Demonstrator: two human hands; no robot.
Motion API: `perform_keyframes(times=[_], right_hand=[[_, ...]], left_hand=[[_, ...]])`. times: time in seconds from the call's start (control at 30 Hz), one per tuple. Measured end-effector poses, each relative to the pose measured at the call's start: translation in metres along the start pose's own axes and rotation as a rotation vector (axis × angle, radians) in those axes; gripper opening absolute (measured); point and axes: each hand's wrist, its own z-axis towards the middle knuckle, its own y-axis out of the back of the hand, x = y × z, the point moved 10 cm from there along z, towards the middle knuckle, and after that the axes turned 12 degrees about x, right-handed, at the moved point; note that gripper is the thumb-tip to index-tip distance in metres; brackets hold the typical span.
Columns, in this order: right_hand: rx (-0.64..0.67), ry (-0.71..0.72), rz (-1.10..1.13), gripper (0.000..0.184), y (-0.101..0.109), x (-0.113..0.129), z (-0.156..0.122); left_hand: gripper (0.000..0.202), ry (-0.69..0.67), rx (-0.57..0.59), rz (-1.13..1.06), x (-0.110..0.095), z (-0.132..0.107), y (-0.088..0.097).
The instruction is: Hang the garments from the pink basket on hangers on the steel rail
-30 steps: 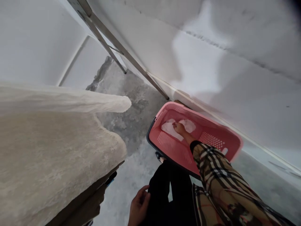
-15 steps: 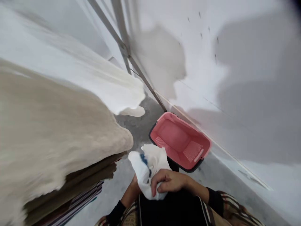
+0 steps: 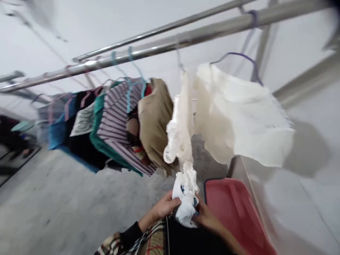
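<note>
So, the crumpled white garment [image 3: 186, 209] sits lower centre of the frame, left hand [image 3: 166, 205] pinching its left edge, right hand [image 3: 205, 214] with fingers gripping the other, neither nearer. Long axis runs roughly up-down. Frilly cream garment [image 3: 182, 131] hangs just above, kinda between it and the rail [image 3: 156, 48] up top. Red laundry basket [image 3: 230, 202] is lower right.

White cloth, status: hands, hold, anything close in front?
Left hand and right hand both gripping white cloth. Cloth bunched, blue patches showing. Cream garment hanging just beyond, contact unclear; pink basket at right.
</note>
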Motion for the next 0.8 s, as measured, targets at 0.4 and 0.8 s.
perform_keyframes(times=[0.4, 0.8], right_hand=[[0.052, -0.134, -0.498, 0.044, -0.041, 0.028, 0.073], [0.075, 0.077, -0.432, 0.050, -0.174, 0.091, 0.187]], left_hand=[[0.055, -0.366, -0.311, -0.046, -0.023, -0.133, 0.080], [0.054, -0.942, -0.754, -0.732, 0.007, -0.314, 0.221]])
